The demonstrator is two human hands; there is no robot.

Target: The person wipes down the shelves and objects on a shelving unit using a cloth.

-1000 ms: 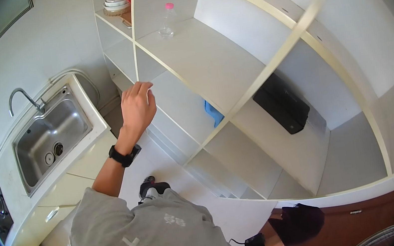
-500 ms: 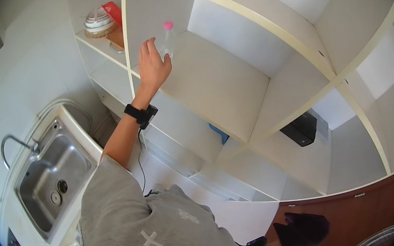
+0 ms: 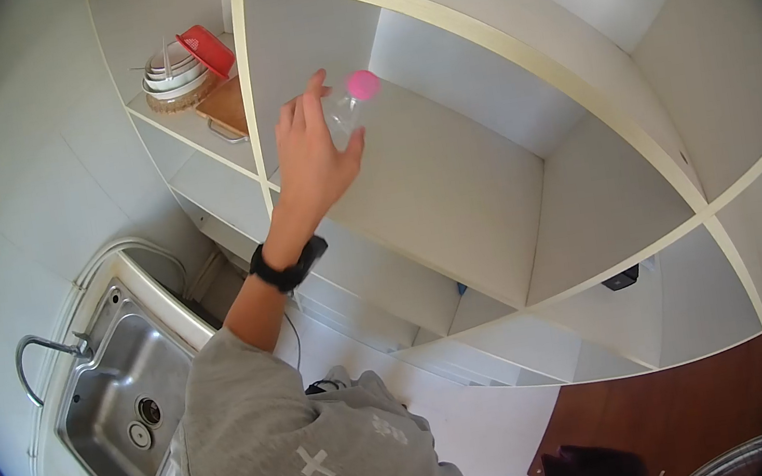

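Observation:
My left hand (image 3: pixel 316 155) is raised in front of an open compartment of the cream shelf unit (image 3: pixel 430 173). Its fingers and thumb close around a clear plastic bottle (image 3: pixel 343 115) with a round pink cap (image 3: pixel 363 85). The bottle tilts, and my palm hides part of it. Low at the right edge of my body, a dark purple mitt or cloth (image 3: pixel 591 473) covers my right hand; no fingers show there. A black strap device (image 3: pixel 290 266) is around my left wrist.
Stacked bowls (image 3: pixel 173 77), a red basket (image 3: pixel 207 52) and a wooden board (image 3: pixel 224 107) occupy the left shelf. A steel sink (image 3: pixel 123 411) with a curved faucet (image 3: pixel 33 360) stands at left. A small black object (image 3: pixel 620 278) sits in a lower compartment.
The pink-capped bottle has come nearer to me and now leans in my left hand. My view has shifted, and my right hand has dropped lower in the picture.

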